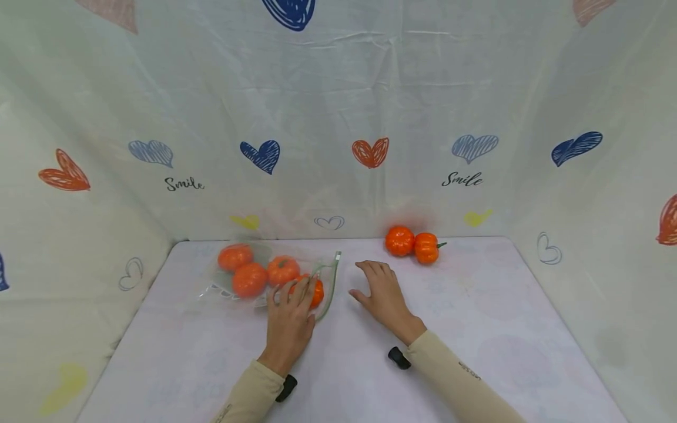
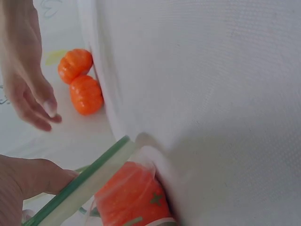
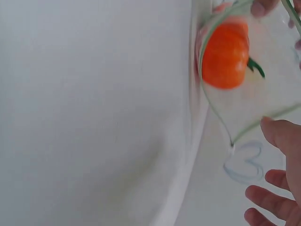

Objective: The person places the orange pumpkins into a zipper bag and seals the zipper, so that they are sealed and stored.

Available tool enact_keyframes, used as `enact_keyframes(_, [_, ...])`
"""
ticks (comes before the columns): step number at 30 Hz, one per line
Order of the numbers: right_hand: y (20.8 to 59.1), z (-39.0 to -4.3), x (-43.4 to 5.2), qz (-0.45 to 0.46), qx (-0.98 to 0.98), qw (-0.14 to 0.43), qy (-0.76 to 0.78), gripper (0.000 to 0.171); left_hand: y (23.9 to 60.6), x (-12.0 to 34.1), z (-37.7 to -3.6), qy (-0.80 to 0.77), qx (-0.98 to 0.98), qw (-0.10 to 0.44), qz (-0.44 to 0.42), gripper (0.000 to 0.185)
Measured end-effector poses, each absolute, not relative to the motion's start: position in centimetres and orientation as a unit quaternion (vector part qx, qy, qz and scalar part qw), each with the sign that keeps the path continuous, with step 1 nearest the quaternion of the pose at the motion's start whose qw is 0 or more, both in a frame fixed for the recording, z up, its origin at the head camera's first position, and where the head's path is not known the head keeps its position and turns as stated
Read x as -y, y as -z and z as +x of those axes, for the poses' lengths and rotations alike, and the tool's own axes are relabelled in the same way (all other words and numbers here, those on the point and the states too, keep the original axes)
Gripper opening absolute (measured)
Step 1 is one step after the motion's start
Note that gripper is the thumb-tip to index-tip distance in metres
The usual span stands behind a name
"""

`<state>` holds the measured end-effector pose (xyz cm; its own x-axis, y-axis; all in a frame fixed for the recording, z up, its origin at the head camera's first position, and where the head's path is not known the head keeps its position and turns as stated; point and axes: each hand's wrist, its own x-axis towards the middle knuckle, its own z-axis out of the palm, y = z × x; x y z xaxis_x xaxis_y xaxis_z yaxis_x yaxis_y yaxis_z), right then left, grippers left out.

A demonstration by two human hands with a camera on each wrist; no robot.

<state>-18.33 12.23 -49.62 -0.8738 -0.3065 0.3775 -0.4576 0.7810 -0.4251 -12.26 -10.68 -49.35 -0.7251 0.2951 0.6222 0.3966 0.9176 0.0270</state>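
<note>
A clear zip bag [image 1: 332,288] with a green zip edge lies at the back left of the table, several orange-red toy pumpkins [image 1: 250,279] inside. My left hand [image 1: 290,329] reaches over its mouth and holds the bag's edge, the thumb [image 2: 42,176] against the green strip. Seen from the right wrist, the mouth gapes in a loop, and a ribbed pumpkin with a green stem [image 3: 225,56] sits within. My right hand [image 1: 385,299] hovers just right of the bag with fingers spread and nothing in them. Its thumb [image 3: 277,134] overlaps the zip edge in the right wrist view.
Two more orange pumpkins [image 1: 399,241] stand side by side at the table's back edge, beyond the right hand. A white curtain [image 1: 412,106] printed with hearts surrounds the white table [image 1: 502,329] at the back and sides.
</note>
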Motion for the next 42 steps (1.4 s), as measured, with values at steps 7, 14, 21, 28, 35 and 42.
enact_keyframes(7, [48.9, -19.3, -16.6, 0.162, 0.938, 0.176, -0.251, 0.060, 49.3, 10.8, -12.2, 0.084, 0.926, 0.317, -0.186, 0.090])
enact_keyframes(14, [48.4, -21.2, -21.0, 0.138, 0.946, 0.202, -0.213, 0.061, 49.4, 10.9, -12.3, 0.084, 0.923, 0.325, -0.189, 0.092])
enact_keyframes(21, [47.8, -23.6, -24.7, 0.117, 0.957, 0.203, -0.172, 0.064, 49.4, 11.0, -12.5, 0.079, 0.924, 0.324, -0.187, 0.092])
enact_keyframes(28, [47.6, -25.1, -26.6, 0.125, 0.966, 0.182, -0.135, 0.077, 49.3, 11.0, -12.5, 0.082, 0.924, 0.324, -0.189, 0.090])
enact_keyframes(35, [47.8, -25.7, -27.2, 0.132, 0.975, 0.149, -0.101, 0.079, 49.4, 10.9, -12.4, 0.090, 0.923, 0.324, -0.188, 0.092])
enact_keyframes(42, [48.1, -26.2, -27.3, 0.129, 0.983, 0.102, -0.082, 0.079, 49.5, 10.9, -12.2, 0.092, 0.924, 0.319, -0.187, 0.091])
